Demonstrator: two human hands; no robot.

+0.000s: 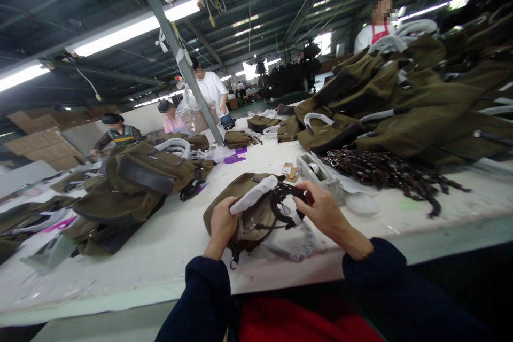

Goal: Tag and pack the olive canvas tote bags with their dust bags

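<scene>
An olive handbag (230, 188) lies on the white table in front of me, its mouth towards me and its pale lining showing. My left hand (223, 227) grips the bag's near left edge, beside a handle (256, 195) wrapped in white. A coiled dark brown strap (281, 204) is at the right of the opening. My right hand (326, 216) pinches the strap's right side between thumb and fingers. Close to my left wrist, a metal ring (233, 264) hangs from the bag's end. Clear plastic (302, 248) lies against the bag's near right side.
A tape dispenser (318, 176) stands behind my right hand, next to a heap of dark braided straps (380, 173). Olive bags are piled at left (132, 181) and high at right (433, 101). A slanted post (192, 75) rises beyond. Several people work across the table.
</scene>
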